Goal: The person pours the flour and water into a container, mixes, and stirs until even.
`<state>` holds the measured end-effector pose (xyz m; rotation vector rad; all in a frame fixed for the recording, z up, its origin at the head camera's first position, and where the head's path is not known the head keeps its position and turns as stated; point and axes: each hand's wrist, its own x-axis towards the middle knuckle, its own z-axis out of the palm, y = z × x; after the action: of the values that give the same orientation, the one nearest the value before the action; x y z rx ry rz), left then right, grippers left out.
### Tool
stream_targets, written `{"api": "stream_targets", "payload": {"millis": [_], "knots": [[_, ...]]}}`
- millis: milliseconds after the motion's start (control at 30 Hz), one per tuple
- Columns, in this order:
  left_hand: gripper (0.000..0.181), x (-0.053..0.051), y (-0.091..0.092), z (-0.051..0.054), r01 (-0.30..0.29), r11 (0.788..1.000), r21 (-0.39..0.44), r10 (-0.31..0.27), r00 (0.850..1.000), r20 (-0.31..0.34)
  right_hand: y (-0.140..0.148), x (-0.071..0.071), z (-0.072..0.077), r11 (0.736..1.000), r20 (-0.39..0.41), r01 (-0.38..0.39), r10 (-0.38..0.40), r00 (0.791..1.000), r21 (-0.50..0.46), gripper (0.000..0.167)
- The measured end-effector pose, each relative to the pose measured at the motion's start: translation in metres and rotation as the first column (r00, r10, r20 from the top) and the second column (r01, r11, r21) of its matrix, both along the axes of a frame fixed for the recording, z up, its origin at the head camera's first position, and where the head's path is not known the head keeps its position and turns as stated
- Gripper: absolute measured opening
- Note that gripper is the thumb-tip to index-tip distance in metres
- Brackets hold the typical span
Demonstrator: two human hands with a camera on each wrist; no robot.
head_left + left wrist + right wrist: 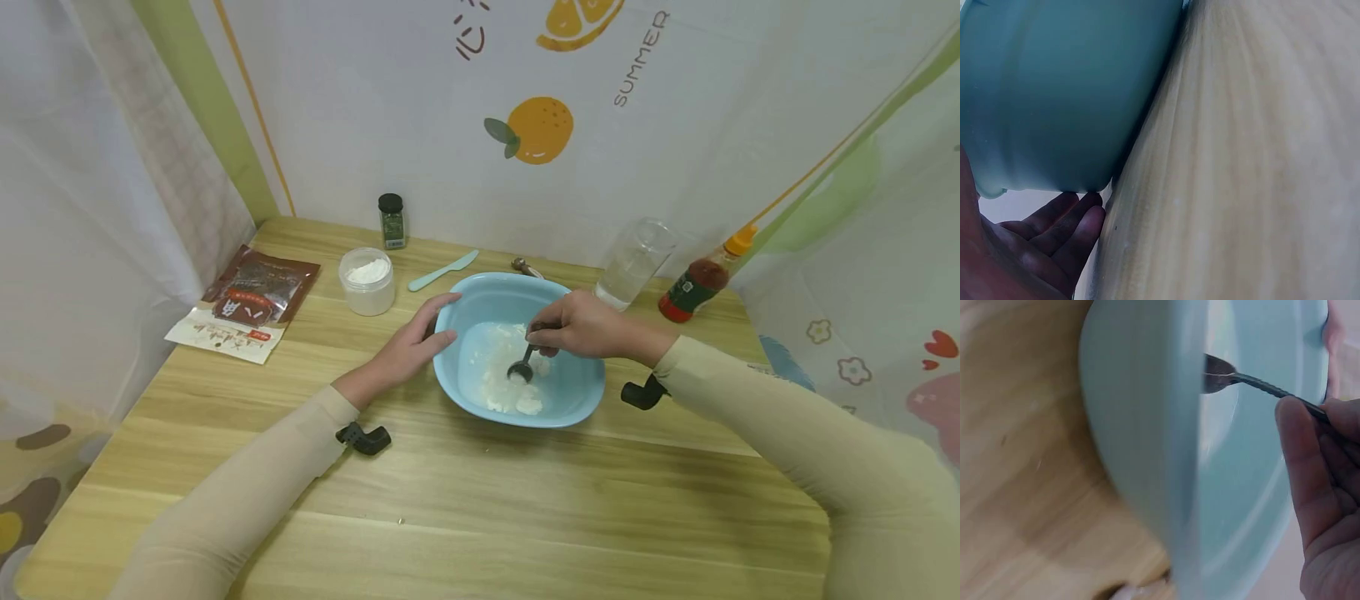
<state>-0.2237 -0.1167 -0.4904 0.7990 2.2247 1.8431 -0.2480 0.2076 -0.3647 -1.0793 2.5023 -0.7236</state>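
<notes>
White printed curtain (420,125) behind, orange-fruit motifs across the top of the frame; pale wood-grain table (540,517) below.

Light-blue basin (467,354) at frame centre: smooth, probably plastic, rounded oval with flared rim. On its floor, a cloudy whitish smear with soft white lumps (528,404), powdery to pasty in look.

Left hand (405,350), left of centre: thumb at the rim, fingers laid along the outer wall, so the wall is held between them. Presumably this steadies the basin against the spoon's push.

Right hand (583,325), right of centre: thumb and fingers pinch the handle of a dark, shiny metal spoon (519,372). It slants down, its head among the lumps; the grip high on the handle likely keeps the knuckles clear of the mixture.

Round the basin, probably set back for working room: clear jar (369,297) of white powder, upper left; mint-green knife (442,272) lying just right of it; transparent tumbler (633,262) and red sauce bottle (692,290), right.
</notes>
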Motion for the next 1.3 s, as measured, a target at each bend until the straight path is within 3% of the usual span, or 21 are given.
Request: {"api": "stream_targets", "payload": {"millis": [133,367,567,767,1067,1300], "knots": [[0.061,0.001,-0.001,0.0,-0.004,1.0,0.008,0.004,1.0,0.003,-0.011,-0.004,-0.001,1.0,0.0,0.007,-0.007,1.0,-0.021,0.017],[0.062,0.0,0.0,0.001,-0.002,1.0,-0.007,0.002,1.0,0.0,-0.002,-0.019,-0.001,0.99,-0.058,0.142,-0.141,0.988,0.011,0.021],[0.061,-0.001,0.0,0.001,-0.006,1.0,-0.011,0.006,1.0,0.0,0.008,-0.012,0.001,0.994,-0.078,0.112,-0.112,0.991,-0.007,0.02],[0.061,0.001,0.0,0.002,-0.005,1.0,-0.015,0.005,1.0,0.01,-0.002,-0.006,0.0,0.997,-0.023,0.072,-0.072,0.997,-0.008,0.017],[0.062,0.001,0.001,0.0,-0.012,1.0,-0.021,0.013,1.0,0.003,0.002,-0.017,0.0,0.988,-0.08,0.157,-0.157,0.984,0.001,0.023],[0.061,0.0,0.001,0.0,-0.01,1.0,-0.015,0.01,1.0,0.006,0.003,-0.006,0.001,0.997,-0.065,0.08,-0.08,0.995,0.001,0.015]]}}
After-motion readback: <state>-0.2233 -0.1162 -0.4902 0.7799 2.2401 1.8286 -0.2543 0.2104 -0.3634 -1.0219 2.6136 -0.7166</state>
